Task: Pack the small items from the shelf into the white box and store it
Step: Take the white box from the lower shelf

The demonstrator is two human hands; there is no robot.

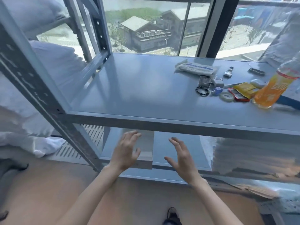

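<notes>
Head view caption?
Left hand and right hand, open, hover by white box below; small items lie on grey metal shelf.

Grey metal shelf [129,88], mid board, stuff bunched at rt: clear packet [196,68] w/ blue label at back, watch [228,73], bead bracelet [202,91], tape roll [227,96], yellow sachet [245,89] touching red packet [238,96], orange bottle [269,91] far rt. Lower board: white box [146,146].

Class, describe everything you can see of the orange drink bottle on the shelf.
The clear plastic bottle of orange drink stands at the right end of the grey metal shelf, leaning right. A yellow-orange label with a red band wraps it; its top is blurred. A yellow packet lies beside its base. Nothing holds it.
</notes>
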